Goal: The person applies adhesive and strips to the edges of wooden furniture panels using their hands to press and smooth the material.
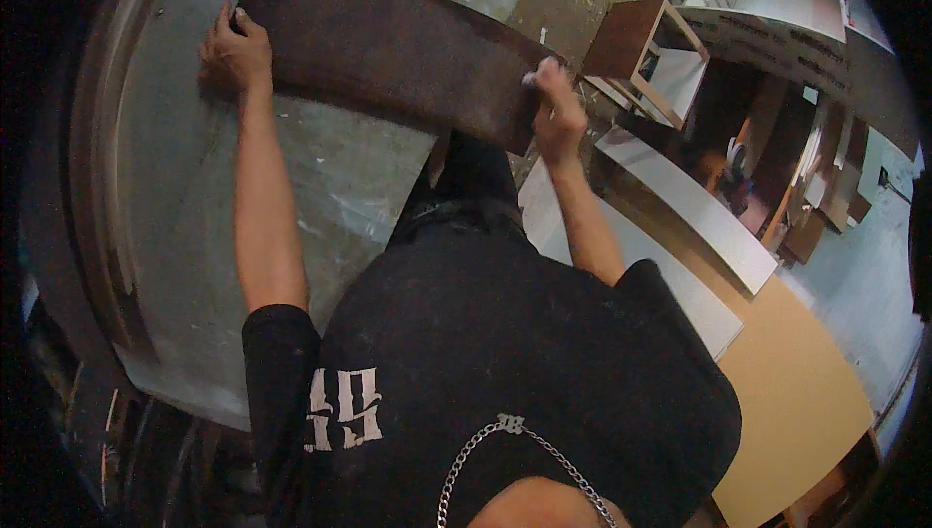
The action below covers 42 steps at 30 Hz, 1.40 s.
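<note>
Dark board (pixel 388 48): matt, wood-like; grey surface (pixel 330 174): scuffed, dull; shirt (pixel 485 324): matt cloth; neck chain (pixel 510 422): glossy metal

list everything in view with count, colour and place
board: 1, dark brown, upper middle
work surface: 1, grey, left
open box: 1, brown and white, upper right
white panels: at least 2, white, right
tan panel: 1, tan, lower right
offcuts: several, mostly brown, far right
necklace: 1, silver, bottom
T-shirt: 1, black, lower middle
trousers: 1 pair, dark, centre
left hand: 1, bare, board's left end
right hand: 1, bare, blurred, board's right end
</note>
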Tool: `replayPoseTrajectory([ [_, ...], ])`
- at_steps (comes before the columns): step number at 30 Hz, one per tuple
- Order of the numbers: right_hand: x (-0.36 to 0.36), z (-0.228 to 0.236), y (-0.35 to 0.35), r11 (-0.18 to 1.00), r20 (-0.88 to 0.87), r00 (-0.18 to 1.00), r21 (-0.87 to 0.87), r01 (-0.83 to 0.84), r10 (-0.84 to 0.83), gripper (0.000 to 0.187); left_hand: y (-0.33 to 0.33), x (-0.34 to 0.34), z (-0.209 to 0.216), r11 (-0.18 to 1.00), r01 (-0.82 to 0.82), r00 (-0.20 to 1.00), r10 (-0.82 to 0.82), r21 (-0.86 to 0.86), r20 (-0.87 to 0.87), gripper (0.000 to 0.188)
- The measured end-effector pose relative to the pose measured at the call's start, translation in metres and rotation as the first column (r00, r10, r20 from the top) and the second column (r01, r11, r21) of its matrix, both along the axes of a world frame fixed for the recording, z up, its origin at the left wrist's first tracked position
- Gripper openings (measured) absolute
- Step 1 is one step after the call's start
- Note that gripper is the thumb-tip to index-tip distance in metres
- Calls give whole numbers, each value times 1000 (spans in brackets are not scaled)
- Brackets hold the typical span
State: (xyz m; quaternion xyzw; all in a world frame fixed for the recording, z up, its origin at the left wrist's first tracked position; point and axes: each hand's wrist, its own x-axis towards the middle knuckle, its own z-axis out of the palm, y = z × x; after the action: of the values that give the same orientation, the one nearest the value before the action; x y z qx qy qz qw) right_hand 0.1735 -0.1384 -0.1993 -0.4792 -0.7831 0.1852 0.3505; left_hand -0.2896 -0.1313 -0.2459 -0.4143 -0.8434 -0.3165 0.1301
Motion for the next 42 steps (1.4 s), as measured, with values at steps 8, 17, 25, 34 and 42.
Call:
replayPoseTrajectory([
  [8,-54,32,1,960,515,814,-212,-185,271,61,0,10,6,991,-77,997,79,-108,15,31],
  [17,-101,46,-27,856,558,651,-289,-428,514,81,2,18,10,982,-137,990,141,-130,25,33],
  [25,-65,28,-53,870,531,690,-337,-360,491,96,-1,18,2,986,-164,978,165,-16,124,31],
  [34,-72,29,9,944,590,737,-208,-256,330,82,-1,33,26,977,-213,947,213,-27,242,35],
  [42,-215,34,75,793,489,641,-210,-573,592,83,12,30,13,970,-229,939,197,82,283,29],
])
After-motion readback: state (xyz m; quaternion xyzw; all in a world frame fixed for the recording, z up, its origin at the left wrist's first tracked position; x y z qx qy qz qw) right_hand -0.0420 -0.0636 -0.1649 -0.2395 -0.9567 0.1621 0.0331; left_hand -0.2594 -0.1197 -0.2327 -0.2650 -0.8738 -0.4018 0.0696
